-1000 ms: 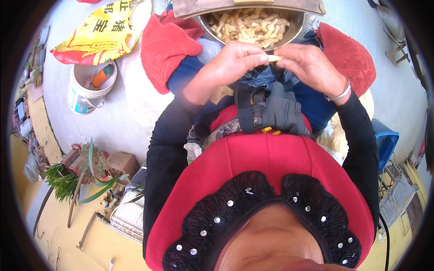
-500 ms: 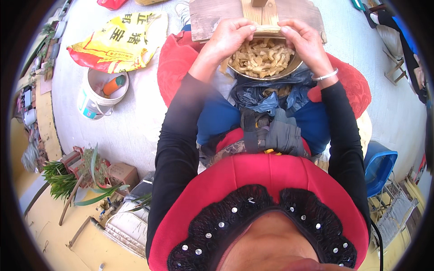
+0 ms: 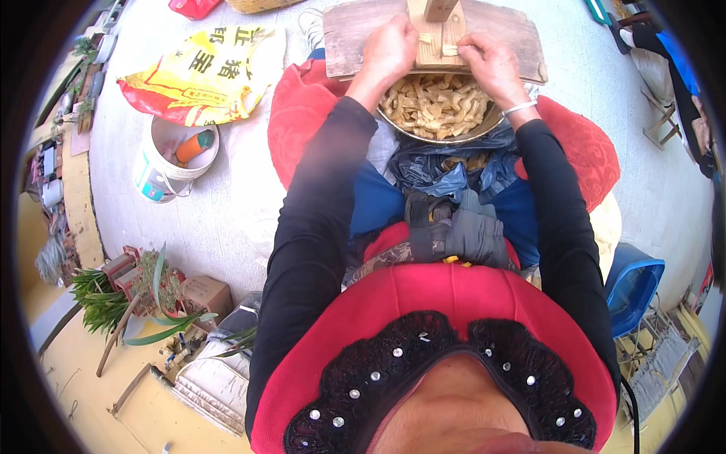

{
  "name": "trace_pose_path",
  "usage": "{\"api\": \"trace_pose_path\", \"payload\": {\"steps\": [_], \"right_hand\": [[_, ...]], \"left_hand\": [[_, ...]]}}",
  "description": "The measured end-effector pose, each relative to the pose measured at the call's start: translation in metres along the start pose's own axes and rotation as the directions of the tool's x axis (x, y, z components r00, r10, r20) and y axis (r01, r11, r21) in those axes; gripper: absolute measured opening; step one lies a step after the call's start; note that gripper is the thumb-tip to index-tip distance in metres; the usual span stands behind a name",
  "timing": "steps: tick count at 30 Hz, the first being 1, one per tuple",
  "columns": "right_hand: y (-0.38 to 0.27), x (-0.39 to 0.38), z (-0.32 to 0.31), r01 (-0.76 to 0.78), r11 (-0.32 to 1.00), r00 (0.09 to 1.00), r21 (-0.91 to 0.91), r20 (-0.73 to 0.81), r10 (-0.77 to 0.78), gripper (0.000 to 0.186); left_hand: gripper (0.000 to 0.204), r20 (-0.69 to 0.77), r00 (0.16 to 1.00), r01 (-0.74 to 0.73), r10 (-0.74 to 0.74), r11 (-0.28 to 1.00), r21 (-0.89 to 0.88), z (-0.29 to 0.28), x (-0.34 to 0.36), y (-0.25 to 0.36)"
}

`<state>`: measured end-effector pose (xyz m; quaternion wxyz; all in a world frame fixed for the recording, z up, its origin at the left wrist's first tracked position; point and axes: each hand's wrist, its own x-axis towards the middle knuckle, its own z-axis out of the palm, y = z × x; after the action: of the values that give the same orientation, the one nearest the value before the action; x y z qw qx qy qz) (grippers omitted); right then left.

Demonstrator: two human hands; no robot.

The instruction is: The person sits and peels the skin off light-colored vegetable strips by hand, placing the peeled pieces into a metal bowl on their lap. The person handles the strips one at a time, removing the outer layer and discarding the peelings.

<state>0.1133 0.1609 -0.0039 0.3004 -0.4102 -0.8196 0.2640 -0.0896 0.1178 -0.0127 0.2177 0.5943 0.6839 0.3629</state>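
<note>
A metal bowl (image 3: 485,127) full of pale yellow strips (image 3: 439,102) rests on my lap. Beyond it lies a wooden board (image 3: 355,34) with an upright wooden block (image 3: 437,30) on it. My left hand (image 3: 389,49) is closed against the block's left side, pinching a pale strip at its face. My right hand (image 3: 490,62) is closed at the block's right side, fingertips on the same small pale strip. A silver bangle circles my right wrist.
A dark plastic bag (image 3: 446,170) is bunched under the bowl, with red cushions (image 3: 299,125) at both sides. A white bucket (image 3: 162,163) and a yellow and red sack (image 3: 204,72) lie left. A blue stool (image 3: 634,284) stands right; green plants (image 3: 98,291) lower left.
Both hands have moved away from my body, from over my lap past the bowl to the upright wooden block, carrying the pale strip.
</note>
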Motion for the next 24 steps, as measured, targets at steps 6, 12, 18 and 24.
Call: {"api": "trace_pose_path", "payload": {"steps": [6, 12, 18, 24], "right_hand": [[-0.032, -0.016, -0.010, 0.273, 0.950, 0.939, -0.153, -0.173, -0.297, 0.017], [-0.055, -0.023, 0.003, 0.098, 0.995, 0.984, -0.001, -0.150, -0.097, 0.020], [-0.054, -0.048, -0.007, -0.089, 0.992, 0.952, 0.091, 0.302, 0.058, 0.031], [-0.134, -0.086, -0.043, -0.645, 0.161, 0.763, 0.747, 0.641, 0.085, 0.020]], "left_hand": [[0.014, 0.152, 0.979, 0.176, -0.138, 0.947, -0.270, -0.017, -0.031, 0.020], [0.017, 0.306, 0.949, 0.255, -0.080, 0.768, -0.587, -0.003, -0.067, 0.051], [0.035, 0.210, 0.973, -0.131, 0.100, 0.982, 0.137, -0.029, -0.066, 0.045], [0.036, 0.354, 0.931, 0.209, 0.083, 0.675, -0.707, -0.016, -0.090, 0.042]]}}
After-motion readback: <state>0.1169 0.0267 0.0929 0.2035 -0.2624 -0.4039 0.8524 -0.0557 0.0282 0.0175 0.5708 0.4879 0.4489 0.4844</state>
